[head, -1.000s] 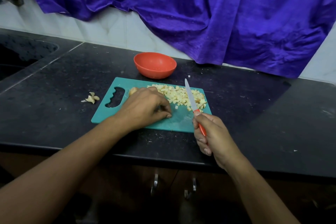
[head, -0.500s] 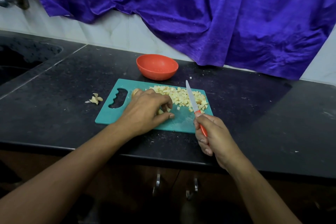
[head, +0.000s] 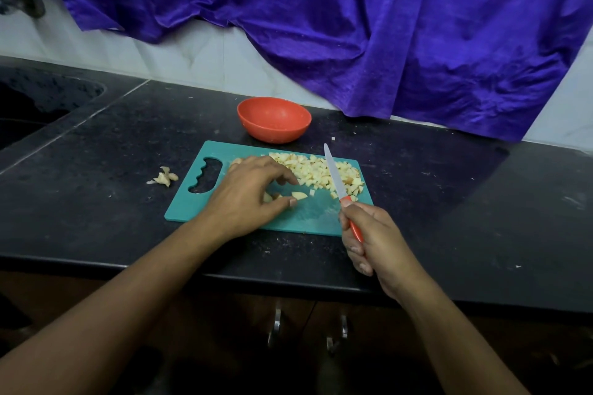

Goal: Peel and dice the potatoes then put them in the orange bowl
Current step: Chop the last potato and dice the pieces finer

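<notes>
The left hand point(head: 247, 196) lies palm down on the teal cutting board point(head: 308, 218), its fingers arched and loosely spread over a few larger potato pieces point(head: 299, 195). The thumb stretches out low with its tip touching a pale wedge. The index finger curves down just short of the diced potato pile point(head: 314, 170). Whether the fingers actually clamp the pieces under the palm or only cover them cannot be told. The right hand point(head: 372, 240) is clenched round the orange handle of a knife point(head: 335, 178), at the board's near right corner. The blade points away from the person and crosses the right part of the diced pile; whether its edge rests on the cubes or is raised above them is unclear. All the cut potato sits on the far half of the board. The orange bowl point(head: 274, 119) stands upright on the black counter point(head: 96, 202) just beyond the board's far edge. A small heap of peelings point(head: 165, 176) lies on the counter left of the board's handle cut-out.
</notes>
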{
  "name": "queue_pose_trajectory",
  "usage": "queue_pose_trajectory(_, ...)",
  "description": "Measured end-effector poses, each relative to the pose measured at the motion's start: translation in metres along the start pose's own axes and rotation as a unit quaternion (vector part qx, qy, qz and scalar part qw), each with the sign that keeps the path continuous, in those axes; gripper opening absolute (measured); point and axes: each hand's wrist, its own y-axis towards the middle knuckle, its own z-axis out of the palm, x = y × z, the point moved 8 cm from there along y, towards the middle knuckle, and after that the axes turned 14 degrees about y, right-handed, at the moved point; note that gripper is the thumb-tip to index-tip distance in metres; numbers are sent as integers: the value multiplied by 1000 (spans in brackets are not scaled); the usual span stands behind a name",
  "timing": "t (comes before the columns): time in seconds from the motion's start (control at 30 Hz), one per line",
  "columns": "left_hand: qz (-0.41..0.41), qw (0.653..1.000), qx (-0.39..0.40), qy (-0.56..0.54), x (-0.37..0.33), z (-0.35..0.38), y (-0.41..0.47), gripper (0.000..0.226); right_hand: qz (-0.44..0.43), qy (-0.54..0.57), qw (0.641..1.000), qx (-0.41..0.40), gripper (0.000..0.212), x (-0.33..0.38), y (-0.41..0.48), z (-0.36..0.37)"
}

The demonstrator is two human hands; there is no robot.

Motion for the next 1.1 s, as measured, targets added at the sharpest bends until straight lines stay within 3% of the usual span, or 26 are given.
queue_pose_trajectory(0.1, 7, 998, 44, 40, -1, 6, 0, 55, 7, -6, 1000, -2, 36, 0, 0, 1)
queue_pose_trajectory(0.3, 8, 997, 29, 71, -10, 9, 1, 32, 40, -42, 998, -27, 35, 4, -3, 8)
queue_pose_trajectory(0.37, 0, 997, 20, 73, -9, 9, 0, 32, 52, -128, 989, -48, 39, 6, -4, 8)
queue_pose_trajectory(0.47, -6, 996, 3, 89, -10, 7, -3, 31, 4, -394, 917, -64, 42, 16, -5, 11)
queue_pose_trajectory(0.53, -4, 995, -9, 102, -14, 4, -4, 30, -9, -483, 873, -62, 38, 17, -7, 17)
queue_pose_trajectory(1.0, 8, 990, -1, 141, -17, 5, -3, 25, -64, -647, 756, -75, 32, 17, -16, 40)
queue_pose_trajectory(1.1, 7, 991, 0, 137, -16, 6, -4, 27, -36, -630, 774, -58, 33, 18, -17, 34)
